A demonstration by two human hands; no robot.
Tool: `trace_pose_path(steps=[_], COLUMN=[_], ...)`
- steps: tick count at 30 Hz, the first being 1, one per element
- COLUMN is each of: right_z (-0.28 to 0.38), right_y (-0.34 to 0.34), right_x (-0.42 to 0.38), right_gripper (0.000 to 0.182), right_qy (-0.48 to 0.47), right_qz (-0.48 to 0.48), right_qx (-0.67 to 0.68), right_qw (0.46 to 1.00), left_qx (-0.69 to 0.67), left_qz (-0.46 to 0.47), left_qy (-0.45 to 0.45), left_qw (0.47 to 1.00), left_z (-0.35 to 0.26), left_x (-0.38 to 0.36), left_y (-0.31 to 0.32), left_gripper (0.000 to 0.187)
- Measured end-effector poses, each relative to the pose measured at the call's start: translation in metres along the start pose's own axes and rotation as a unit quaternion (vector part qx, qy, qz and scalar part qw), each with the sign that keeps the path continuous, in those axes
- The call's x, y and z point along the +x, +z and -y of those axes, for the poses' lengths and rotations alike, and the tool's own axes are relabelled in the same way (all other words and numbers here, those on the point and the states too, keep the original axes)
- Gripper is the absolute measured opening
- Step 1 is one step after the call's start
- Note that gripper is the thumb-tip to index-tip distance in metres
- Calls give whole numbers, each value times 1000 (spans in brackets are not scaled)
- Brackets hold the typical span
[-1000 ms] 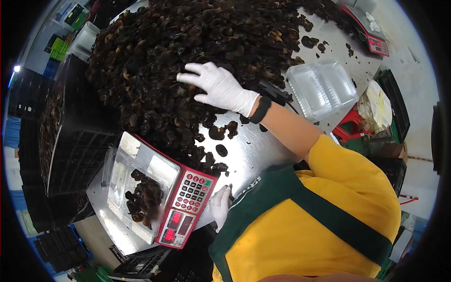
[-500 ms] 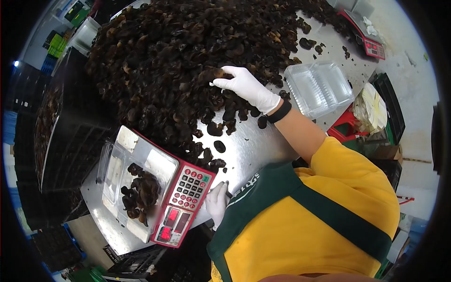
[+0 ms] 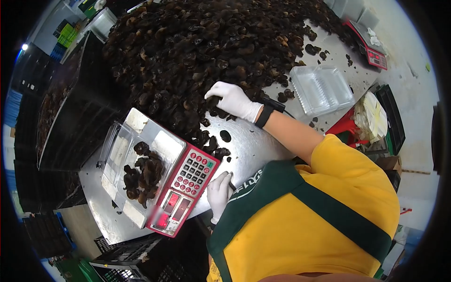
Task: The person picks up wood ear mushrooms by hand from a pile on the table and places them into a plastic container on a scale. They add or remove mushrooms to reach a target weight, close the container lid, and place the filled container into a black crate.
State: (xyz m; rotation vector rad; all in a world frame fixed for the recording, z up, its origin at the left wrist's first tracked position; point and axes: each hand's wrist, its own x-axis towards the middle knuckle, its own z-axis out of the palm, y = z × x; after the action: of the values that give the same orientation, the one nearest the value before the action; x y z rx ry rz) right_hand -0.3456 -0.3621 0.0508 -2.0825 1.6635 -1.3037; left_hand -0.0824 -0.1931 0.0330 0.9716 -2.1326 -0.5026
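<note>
My right hand [image 3: 233,101], in a white glove with a black band at the wrist, is at the near edge of a large pile of dark wood ear mushrooms [image 3: 188,56]. Its fingers curl over a dark wood ear mushroom [image 3: 213,101], mostly hidden under them. My left hand [image 3: 218,195], also gloved, rests on the metal table's edge beside the red scale [image 3: 190,176], fingers loosely stretched and nothing visibly held. On the scale lies a clear plastic box [image 3: 112,143] with a clump of wood ears [image 3: 146,175] in it. A few loose pieces lie between my hands.
Stacked clear plastic boxes [image 3: 322,90] stand right of the pile. A second red scale [image 3: 369,44] is at the far right. A red stool [image 3: 345,129] bears bags beside the table. Black crates [image 3: 66,108] rise along the left.
My right hand has drawn back from farther in the pile toward its near edge. My left hand has barely shifted. The whole view has tilted slightly.
</note>
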Motion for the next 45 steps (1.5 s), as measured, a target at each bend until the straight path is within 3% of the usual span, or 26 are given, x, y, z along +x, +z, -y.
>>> trace_pose_path(steps=[1,2,4,5,6,9,14,16,18,20,22,23,24,26,30,31,34,38,42,44,45], right_z=[-1,5,20,18,16,26,98,135,172,198,218,227,224,223,211,204,193,183,184,182,182], right_y=[-6,-16,-36,-40,-42,-42,-29,-15,3,22,39,44,61,73,60,56,49,47,55,59,58], right_x=[7,15,30,36,41,56,87,101,108,111,110,102,103,95,105,108,105,92,80,75,75], right_gripper=[27,24,21,21,21,26,27,35,31,29,30,33,36,38,39,45,35,28,23,23,21], right_qy=[21,109,244,267,314,329,288,237,222,119,-72,-67,-233,-235,-122,-133,-132,-134,-216,-248,-237], right_qz=[3,43,75,84,90,123,209,249,271,323,376,393,378,383,381,368,313,281,245,210,208], right_qx=[48,104,301,362,422,557,645,628,618,549,436,370,242,154,288,311,355,216,212,155,142], right_qw=[999,988,919,889,846,752,676,698,704,761,814,839,863,880,870,866,871,926,921,933,938], left_qx=[0,-1,-1,36,64,167,272,204,218,213,193,198,185,176,164,162,159,181,168,269,280], left_qz=[-5,-21,-84,-79,-143,-210,-272,-263,-212,-224,-243,-244,-242,-241,-225,-225,-233,-188,-137,-71,-98], left_qy=[1,8,16,32,32,-15,-101,-151,-149,-148,-158,-159,-167,-176,-191,-191,-192,-185,-164,-164,-151], left_qw=[1000,1000,996,996,987,963,917,931,941,940,937,936,938,938,941,942,940,947,962,946,943], left_z=[-2,-3,-5,-12,-20,-17,4,12,16,13,13,11,9,6,7,7,4,0,-6,13,14], left_x=[0,-1,-7,1,6,11,38,42,42,44,43,44,44,45,43,44,50,72,105,104,104], left_y=[-5,-12,-27,-53,-70,-127,-162,-160,-163,-162,-159,-159,-158,-161,-170,-172,-179,-187,-175,-172,-174], left_gripper=[34,33,32,32,33,40,34,34,35,39,41,41,42,43,43,44,44,47,46,39,28])
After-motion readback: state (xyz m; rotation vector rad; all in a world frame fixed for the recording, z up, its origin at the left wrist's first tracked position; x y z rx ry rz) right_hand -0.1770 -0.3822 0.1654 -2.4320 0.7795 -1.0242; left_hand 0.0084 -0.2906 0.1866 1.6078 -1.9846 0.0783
